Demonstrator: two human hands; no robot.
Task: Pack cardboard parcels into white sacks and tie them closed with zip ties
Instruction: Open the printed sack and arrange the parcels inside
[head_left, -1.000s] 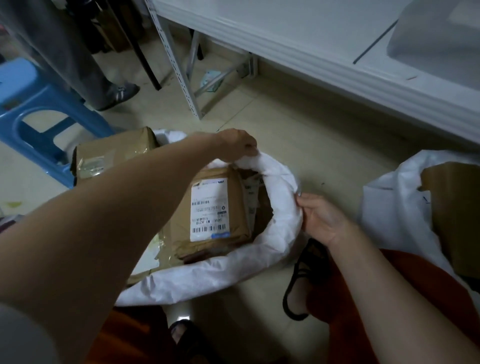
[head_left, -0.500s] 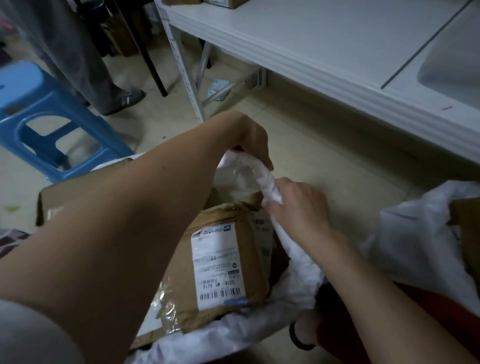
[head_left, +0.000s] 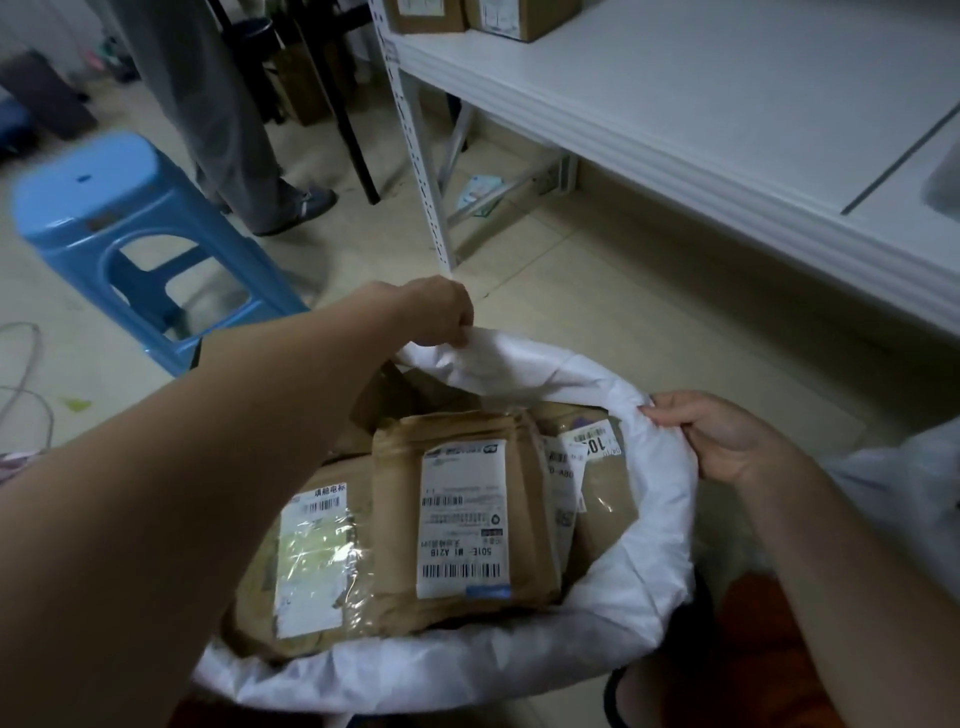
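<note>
1. The white sack (head_left: 649, 587) sits on the floor, nearest the viewer, with its mouth open and its rim rolled outward.
2. Cardboard parcels fill the sack close to the rim. The labelled parcel (head_left: 462, 519) lies on top at centre, a taped parcel (head_left: 306, 561) lies to its left, and further parcels (head_left: 597, 467) stand on edge to its right.
3. The right hand (head_left: 727, 441) pinches the right rim, fingers clamped on the fabric.
4. The left hand (head_left: 441, 312) grips the far rim, fingers curled round a bunched fold.
5. Judged step: gather the mouth for tying. Draw both rims upward and inward together, above the parcels, so that a narrow neck forms. Keep the fabric taut; a slack fold may slip out of the zip tie. No zip tie is visible.
6. Far left stands a blue stool (head_left: 119, 218); far right, a white shelf (head_left: 675, 119) holds boxes (head_left: 519, 15).
</note>
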